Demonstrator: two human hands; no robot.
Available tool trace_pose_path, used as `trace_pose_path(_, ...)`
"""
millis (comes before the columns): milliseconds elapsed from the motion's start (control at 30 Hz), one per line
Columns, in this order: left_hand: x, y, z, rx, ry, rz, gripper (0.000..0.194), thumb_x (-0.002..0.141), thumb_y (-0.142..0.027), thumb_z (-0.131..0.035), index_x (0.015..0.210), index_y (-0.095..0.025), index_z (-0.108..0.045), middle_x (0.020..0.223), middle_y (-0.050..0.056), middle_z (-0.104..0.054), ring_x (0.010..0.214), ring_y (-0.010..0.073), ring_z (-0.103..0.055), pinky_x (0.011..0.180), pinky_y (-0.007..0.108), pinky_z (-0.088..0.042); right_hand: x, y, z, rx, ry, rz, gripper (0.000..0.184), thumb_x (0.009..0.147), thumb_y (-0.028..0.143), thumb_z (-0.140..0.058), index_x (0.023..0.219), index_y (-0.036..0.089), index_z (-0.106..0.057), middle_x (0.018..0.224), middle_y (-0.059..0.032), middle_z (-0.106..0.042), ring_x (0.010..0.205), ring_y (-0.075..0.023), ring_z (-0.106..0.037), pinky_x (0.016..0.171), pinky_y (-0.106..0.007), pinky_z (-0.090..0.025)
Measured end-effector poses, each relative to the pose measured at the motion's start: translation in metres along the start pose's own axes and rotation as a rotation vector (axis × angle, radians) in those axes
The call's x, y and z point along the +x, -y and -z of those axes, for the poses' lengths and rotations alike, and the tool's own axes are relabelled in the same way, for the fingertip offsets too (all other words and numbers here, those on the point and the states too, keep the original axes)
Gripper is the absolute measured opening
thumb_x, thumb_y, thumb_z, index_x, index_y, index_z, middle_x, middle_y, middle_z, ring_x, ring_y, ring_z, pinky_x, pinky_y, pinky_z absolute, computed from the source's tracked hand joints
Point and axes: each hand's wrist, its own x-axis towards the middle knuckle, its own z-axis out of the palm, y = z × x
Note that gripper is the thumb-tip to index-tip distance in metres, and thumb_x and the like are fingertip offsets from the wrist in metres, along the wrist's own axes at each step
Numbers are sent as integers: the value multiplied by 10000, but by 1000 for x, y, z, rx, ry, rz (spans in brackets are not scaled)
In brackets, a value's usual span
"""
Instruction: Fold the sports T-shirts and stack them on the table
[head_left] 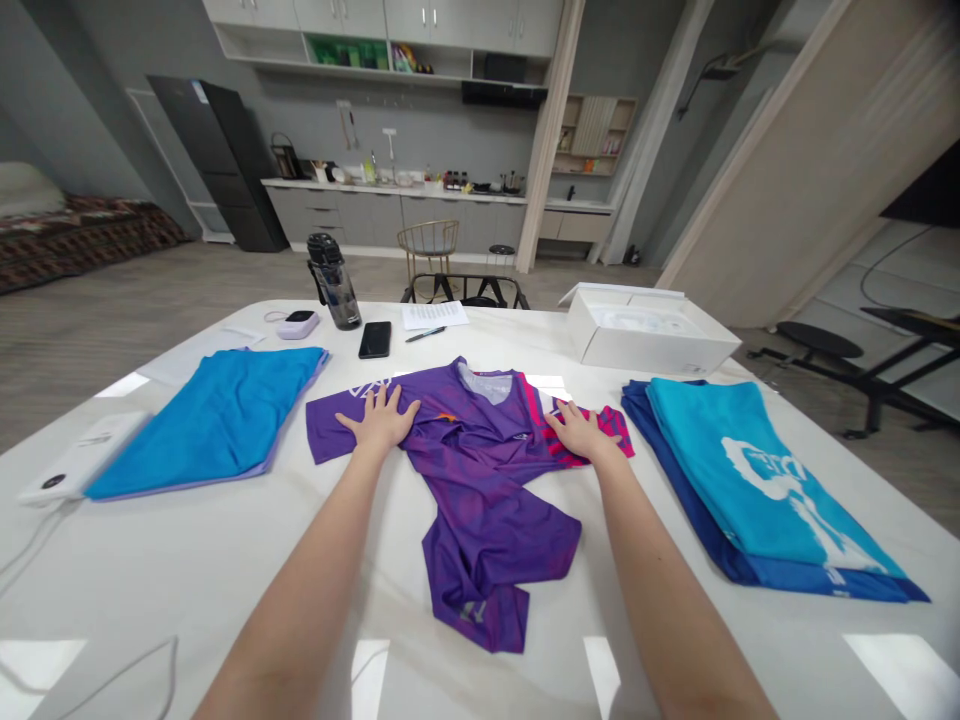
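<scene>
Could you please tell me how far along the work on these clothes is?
Looks done: the blue garment and the turquoise garment lie folded at either side. In hand: the purple shirt, with the left hand and right hand flat on its sleeves. Apparently left: straightening and folding that shirt, since its lower part is bunched and its sleeves are spread.

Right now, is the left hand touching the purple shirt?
Touching. The head view shows the left hand resting on the purple shirt, fingers spread.
</scene>
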Motion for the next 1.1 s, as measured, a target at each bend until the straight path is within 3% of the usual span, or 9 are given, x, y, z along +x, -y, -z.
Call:
trace_pose_path(67, 7, 2, 0, -5, 1, -3, 796, 905, -759, -194, 1591, -367, -292, 1694, 5, -145, 1553, 392, -97, 1104, 826, -53, 5, -3, -4, 17, -31, -79, 791, 929, 772, -138, 1627, 403, -101, 1711, 30, 32, 1538, -439, 35, 1122, -792, -17)
trace_pose_path(167, 19, 3, 3, -18, 8, -19, 819, 898, -772, -188, 1592, -350, -297, 1694, 13, -146, 1559, 364, -90, 1130, 792, -91, 18, -2, -9, 29, -90, -85, 851, 889, 828, -116, 1627, 407, -69, 1709, 40, 55, 1541, -413, 82, 1127, -779, 33)
trace_pose_path(433, 48, 3, 7, -40, -3, -24, 827, 894, -777, -208, 1586, -337, -319, 1697, 12, -144, 1565, 335, -85, 1162, 731, -165, 67, -8, 10, 0, -75, -27, 845, 893, 827, -127, 1625, 408, -82, 1714, -1, 8, 1542, -415, 55, 1098, -811, -10)
trace_pose_path(633, 71, 12, 7, -57, -29, -31, 812, 901, -761, -234, 1578, -327, -344, 1693, 27, -167, 1561, 343, -107, 1176, 709, -155, 96, -16, 22, -20, -88, -22, 832, 896, 825, -145, 1621, 422, -83, 1713, 17, 15, 1540, -420, 54, 1075, -837, -12)
trace_pose_path(1100, 107, 33, 7, -22, -42, -10, 835, 888, -785, -221, 1592, -344, -307, 1701, -1, -126, 1558, 364, -90, 1177, 730, -122, 132, -36, 34, -32, -139, -11, 879, 869, 856, -194, 1622, 404, -153, 1711, 16, -37, 1539, -433, 17, 1110, -813, -27)
